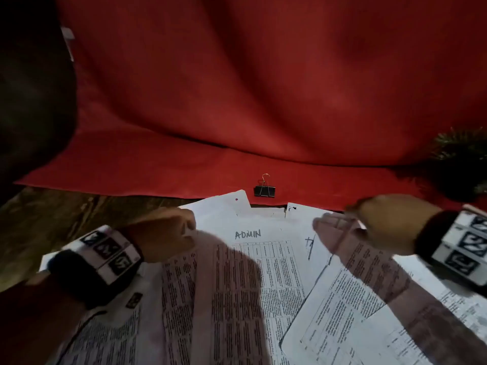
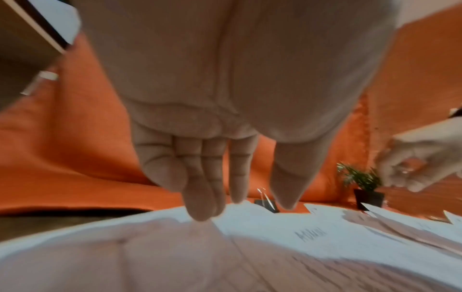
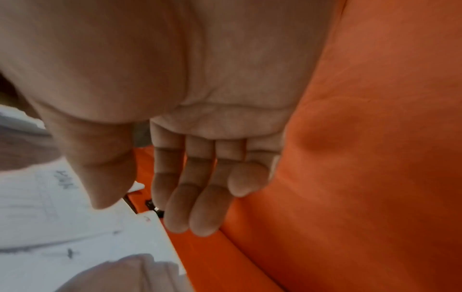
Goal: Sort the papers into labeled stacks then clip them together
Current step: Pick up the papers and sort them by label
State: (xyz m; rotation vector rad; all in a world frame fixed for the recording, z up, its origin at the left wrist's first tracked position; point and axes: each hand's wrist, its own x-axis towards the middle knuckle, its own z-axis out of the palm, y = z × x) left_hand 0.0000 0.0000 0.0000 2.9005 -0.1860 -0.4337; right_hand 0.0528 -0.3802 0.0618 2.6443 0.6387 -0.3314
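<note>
Several printed papers lie fanned over the table's near edge. The sheet on top in the middle is hand-lettered ADMIN (image 1: 263, 248) (image 2: 310, 233) (image 3: 37, 197). My left hand (image 1: 184, 229) (image 2: 245, 209) reaches down with straight fingers, whose tips (image 2: 203, 213) touch the papers left of that label. Over the papers' far right corner my right hand (image 1: 340, 223) (image 3: 147, 215) hovers, blurred, fingers loosely straight and holding nothing. A black binder clip (image 1: 264, 191) (image 2: 266, 205) sits on the red cloth just past the papers, partly hidden behind the right fingers in the right wrist view.
A red cloth (image 1: 237, 101) covers the far part of the table and rises as a backdrop. Bare dark wood (image 1: 52, 214) shows at the left. A small potted plant (image 1: 458, 164) (image 2: 367, 187) stands at the far right. More sheets (image 1: 329, 312) overlap at the near right.
</note>
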